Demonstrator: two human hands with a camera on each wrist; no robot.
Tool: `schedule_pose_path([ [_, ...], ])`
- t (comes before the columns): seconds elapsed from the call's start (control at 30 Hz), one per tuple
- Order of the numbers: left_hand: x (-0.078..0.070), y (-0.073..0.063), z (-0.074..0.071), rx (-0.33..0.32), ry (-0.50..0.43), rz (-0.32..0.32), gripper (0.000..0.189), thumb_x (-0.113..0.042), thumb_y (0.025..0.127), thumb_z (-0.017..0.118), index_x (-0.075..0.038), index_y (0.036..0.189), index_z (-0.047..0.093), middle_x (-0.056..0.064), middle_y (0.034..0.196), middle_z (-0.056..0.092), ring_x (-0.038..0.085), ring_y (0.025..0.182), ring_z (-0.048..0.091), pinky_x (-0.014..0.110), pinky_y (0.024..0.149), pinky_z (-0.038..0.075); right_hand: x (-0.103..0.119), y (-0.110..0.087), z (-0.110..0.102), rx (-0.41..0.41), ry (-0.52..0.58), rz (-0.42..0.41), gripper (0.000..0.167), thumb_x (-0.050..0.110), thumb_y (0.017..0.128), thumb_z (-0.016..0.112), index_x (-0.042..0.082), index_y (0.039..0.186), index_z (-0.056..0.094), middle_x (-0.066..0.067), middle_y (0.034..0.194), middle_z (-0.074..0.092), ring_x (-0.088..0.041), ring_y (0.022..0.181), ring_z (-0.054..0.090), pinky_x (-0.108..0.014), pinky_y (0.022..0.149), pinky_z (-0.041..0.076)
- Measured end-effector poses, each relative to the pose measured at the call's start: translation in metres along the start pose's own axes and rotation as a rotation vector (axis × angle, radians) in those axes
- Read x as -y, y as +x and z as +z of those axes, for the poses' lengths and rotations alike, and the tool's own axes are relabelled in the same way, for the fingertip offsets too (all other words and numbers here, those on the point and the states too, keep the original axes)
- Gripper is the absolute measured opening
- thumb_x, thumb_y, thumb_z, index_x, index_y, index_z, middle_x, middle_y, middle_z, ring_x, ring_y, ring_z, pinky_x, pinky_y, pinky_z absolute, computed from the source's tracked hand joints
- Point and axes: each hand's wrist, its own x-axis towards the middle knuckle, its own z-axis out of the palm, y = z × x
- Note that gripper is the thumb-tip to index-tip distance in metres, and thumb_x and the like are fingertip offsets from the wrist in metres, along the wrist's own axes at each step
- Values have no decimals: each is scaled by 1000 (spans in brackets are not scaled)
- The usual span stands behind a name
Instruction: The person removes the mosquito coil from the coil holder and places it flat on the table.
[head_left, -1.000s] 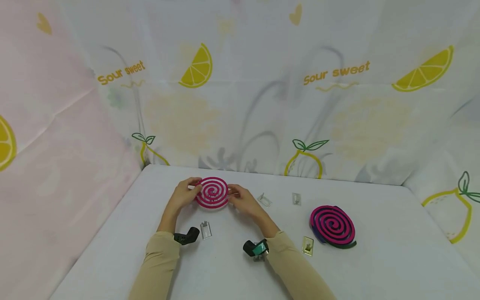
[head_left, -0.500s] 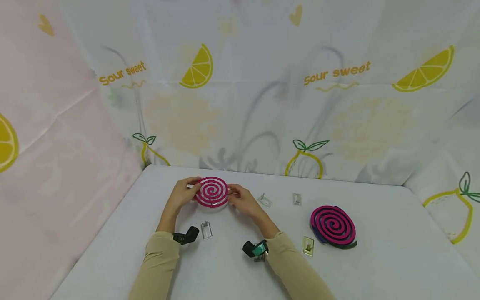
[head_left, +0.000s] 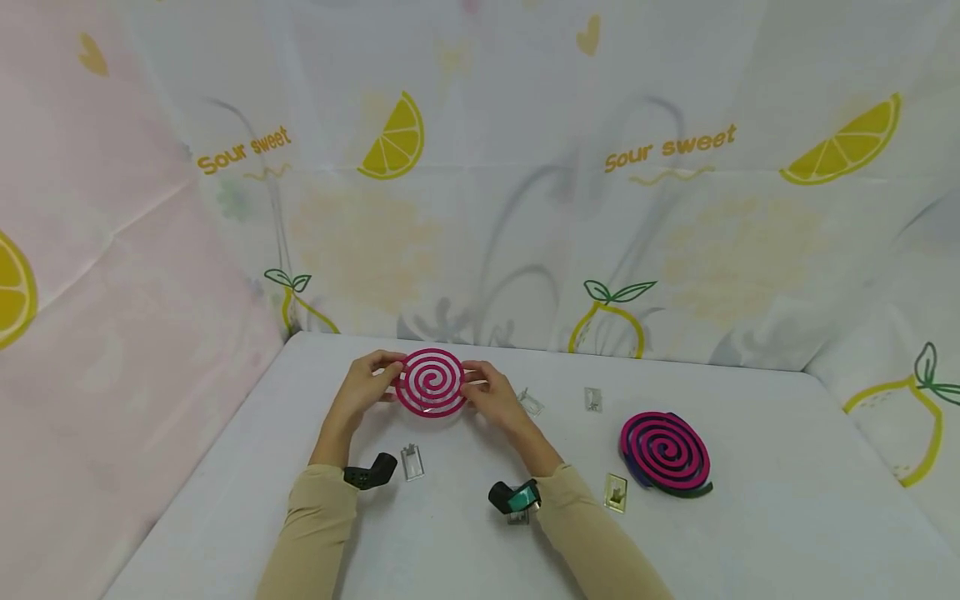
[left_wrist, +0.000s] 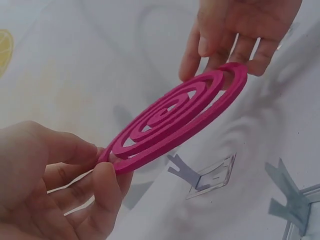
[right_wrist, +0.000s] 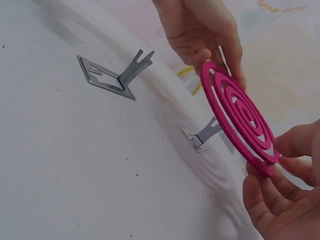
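A pink mosquito coil (head_left: 432, 382) is held up above the table at the back left, tilted in the wrist views. My left hand (head_left: 367, 383) pinches its left edge between thumb and fingers. At the opposite edge, my right hand (head_left: 489, 394) grips it, thumb on one face and fingers beneath, as the right wrist view shows. Below the coil stands a small metal coil stand (left_wrist: 200, 181) with an upright forked prong, apart from the coil. Another metal stand (head_left: 412, 461) lies nearer, by my left wrist.
On the right, several more coils, a pink one (head_left: 666, 450) on top of dark ones, lie stacked beside a gold-coloured stand (head_left: 616, 493). Two metal stands, one left (head_left: 530, 402) and one right (head_left: 593, 399), sit at the back. Another stand (head_left: 518, 517) is partly hidden under my right wrist.
Both hands have shifted the pink coil slightly to the right and up, and its face is tipped more toward the head camera. The stands and the coil stack have stayed put.
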Motion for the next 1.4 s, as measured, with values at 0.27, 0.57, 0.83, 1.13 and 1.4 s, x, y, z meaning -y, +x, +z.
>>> schedule_pose_path([
  [0.27,-4,-1,5,38,-49,36,31,-17,96,54,-2,123,56,20,119,57,11,82,57,21,63,55,6,-3,-10,-25,128,36,41,4,88,59,3,128,50,-22,114,57,-12,83,63,-34,79,57],
  [0.57,-9,-1,10,62,-40,57,30,-15,96,53,-4,124,56,17,112,59,11,83,59,23,68,55,14,-4,-17,-45,142,56,41,2,88,57,3,128,47,-20,113,55,-13,82,61,-29,78,56],
  [0.83,-12,-2,17,99,-74,88,30,-14,96,53,-3,124,55,17,110,59,11,87,65,29,74,58,9,-7,-22,-73,176,62,39,0,86,57,6,124,49,-14,106,54,-12,79,59,-26,75,55],
  [1.13,-14,-1,26,126,-84,109,31,-12,95,54,-2,124,55,19,109,59,11,83,64,30,73,58,9,-10,-32,-75,164,59,39,2,87,56,5,124,48,-14,108,54,-12,82,59,-27,75,56],
  [1.4,-12,-2,33,140,-86,129,31,-12,95,55,-2,124,54,21,111,59,12,84,64,31,74,58,8,-12,-39,-79,188,66,38,-1,86,57,4,123,50,-15,106,54,-11,80,59,-24,70,54],
])
